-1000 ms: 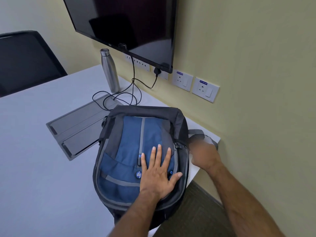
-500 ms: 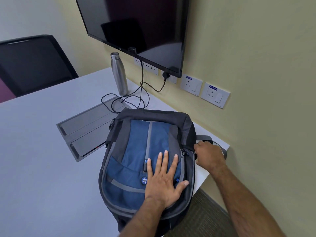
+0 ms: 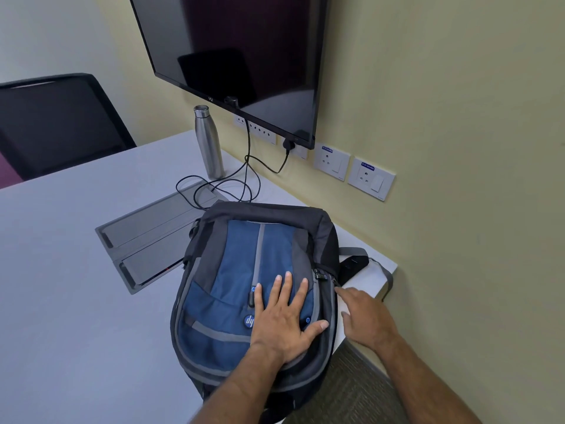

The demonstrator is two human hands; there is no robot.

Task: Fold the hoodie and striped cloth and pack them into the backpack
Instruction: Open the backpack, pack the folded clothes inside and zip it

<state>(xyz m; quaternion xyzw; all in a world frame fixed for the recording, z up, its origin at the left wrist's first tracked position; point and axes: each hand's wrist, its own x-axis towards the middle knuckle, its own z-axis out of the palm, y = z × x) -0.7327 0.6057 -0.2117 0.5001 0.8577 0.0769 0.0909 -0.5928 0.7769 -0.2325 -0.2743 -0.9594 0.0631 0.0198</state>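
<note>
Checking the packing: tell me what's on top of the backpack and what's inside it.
The left hand presses flat on the backpack; the right hand reaches toward its side zipper. The inside is covered, so no hoodie or striped cloth shows.

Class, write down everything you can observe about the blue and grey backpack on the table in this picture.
The blue and grey fabric backpack lies flat, front panel up, at the corner of the pale table near the wall. It has a black top section, grey trim, zipper pulls on its right side and a round logo badge. A grey strap trails beyond it toward the table edge. The left hand presses flat on its front; the right hand reaches its fingers to the right-side zipper. Its compartments look closed.
</note>
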